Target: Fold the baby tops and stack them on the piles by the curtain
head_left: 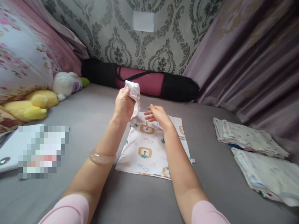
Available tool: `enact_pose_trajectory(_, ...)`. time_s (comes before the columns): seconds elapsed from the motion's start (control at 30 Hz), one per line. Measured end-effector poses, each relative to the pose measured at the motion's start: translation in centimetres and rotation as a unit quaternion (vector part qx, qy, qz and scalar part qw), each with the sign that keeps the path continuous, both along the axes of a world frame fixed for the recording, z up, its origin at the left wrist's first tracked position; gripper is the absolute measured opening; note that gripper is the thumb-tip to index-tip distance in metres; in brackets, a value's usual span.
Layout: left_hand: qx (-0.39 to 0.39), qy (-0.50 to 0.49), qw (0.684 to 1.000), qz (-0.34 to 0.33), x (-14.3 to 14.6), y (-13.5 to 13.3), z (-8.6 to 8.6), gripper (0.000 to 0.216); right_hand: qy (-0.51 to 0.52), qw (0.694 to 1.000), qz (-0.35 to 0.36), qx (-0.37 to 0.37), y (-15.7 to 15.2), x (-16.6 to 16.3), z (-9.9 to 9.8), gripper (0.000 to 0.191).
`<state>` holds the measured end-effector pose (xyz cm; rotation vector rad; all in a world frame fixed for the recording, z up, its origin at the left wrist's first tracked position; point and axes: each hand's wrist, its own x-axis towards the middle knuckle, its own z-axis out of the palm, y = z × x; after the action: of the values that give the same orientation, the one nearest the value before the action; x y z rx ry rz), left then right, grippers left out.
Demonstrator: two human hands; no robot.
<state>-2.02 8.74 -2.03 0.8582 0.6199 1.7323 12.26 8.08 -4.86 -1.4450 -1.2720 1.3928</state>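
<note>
A white cloth (134, 143) printed with lion faces, green leaves and grey outlines lies spread on the grey bed sheet in front of me. My left hand (124, 104) is raised above its far left corner, with the fingers closed on a bunched piece of white printed fabric (133, 88). Whether that piece is joined to the spread cloth, I cannot tell. Over the cloth's far part hovers my right hand (157, 115), its fingers apart and nothing in them. A small white tag (192, 161) sticks out at the cloth's right edge.
Two stacks of folded cloths, one farther (247, 135) and one nearer (266, 177), lie at the right. A long black and pink bag (142, 81) rests against the wall. Plush toys (35, 107), a floral pillow (23, 56) and a white bag (18, 146) are at the left.
</note>
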Motion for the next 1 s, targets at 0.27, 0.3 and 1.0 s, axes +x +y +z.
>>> enact_pose_trajectory(0.27, -0.020, 0.350, 0.927, -0.131, 1.1, -0.9, -2.1, 0.043, 0.191, 0.972, -0.046, -0.127, 0.3, 6.0, -0.2, 0.083)
enact_pose_trajectory(0.3, -0.033, 0.403, 0.910, -0.096, 0.0, -0.6, -2.5, 0.041, 0.181, 0.970, -0.072, -0.143, 0.4, 6.6, -0.9, 0.084)
enact_pose_trajectory(1.0, -0.258, 0.728, 0.595, -0.222, -2.9, 0.1, -4.0, 0.008, -0.151, 0.978, -0.097, -0.106, -0.9, 12.8, -0.9, 0.023)
